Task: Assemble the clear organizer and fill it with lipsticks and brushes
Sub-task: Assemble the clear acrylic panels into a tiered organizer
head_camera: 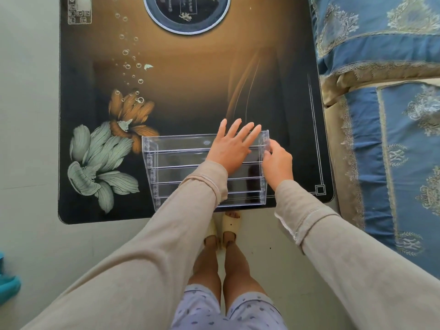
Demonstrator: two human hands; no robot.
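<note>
left grip (234, 148) flat on organizer (181, 160) (released) | right grip (277, 160) — pinches its side wall | blue cushions (381, 55) beside table (190, 96)

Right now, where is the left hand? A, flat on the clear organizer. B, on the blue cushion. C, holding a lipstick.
A: the left hand lies with straight fingers on the clear organizer, while the right hand pinches its right end wall.

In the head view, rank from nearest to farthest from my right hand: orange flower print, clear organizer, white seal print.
1. clear organizer, gripped at its right end.
2. orange flower print, off to the left.
3. white seal print, far left corner.
</note>
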